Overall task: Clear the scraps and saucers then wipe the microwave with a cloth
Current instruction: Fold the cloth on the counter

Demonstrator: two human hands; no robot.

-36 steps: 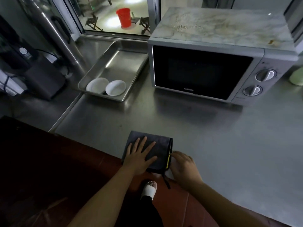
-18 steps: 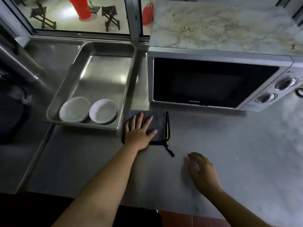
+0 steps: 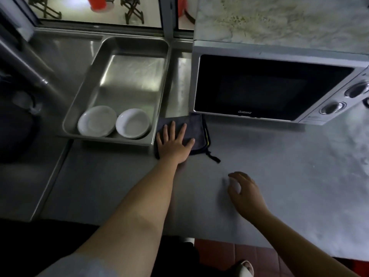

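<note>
Steel counter (image 3: 279, 176), brushed and dull, smudged pale on the right side. Microwave (image 3: 275, 86) sits at its back right: boxy, silver shell, dark glossy door shut, two round knobs (image 3: 343, 98) on the right panel, top skinned in a marble-look sheet speckled with crumbs (image 3: 239, 19). Left of it, a gap of bare counter, then a rectangular steel tray (image 3: 127, 76), deep walls, rolled rim, rounded corners, shiny scuffed floor. Tray holds two round white saucers (image 3: 113, 123) side by side at its near end, touching or nearly so, left one flatter, right one more dished; both look clean, rest of the tray floor bare. Cloth (image 3: 196, 129) is folded flat on the counter, dark grey, soft nap, yellow edge trim and a dark loop tail on its right side; it lies just beside the tray's near right corner and its far edge reaches the microwave's front left corner. Left hand (image 3: 174, 143) lies palm down on the cloth, fingers straight and spread, pressing flat, not pinching. Right hand (image 3: 244, 189) is on or just over bare counter, well right of and nearer than the cloth, fingers loosely curled, holding nothing; can't tell if fingertips touch the steel. A window frame (image 3: 167, 17) runs behind the tray.
</note>
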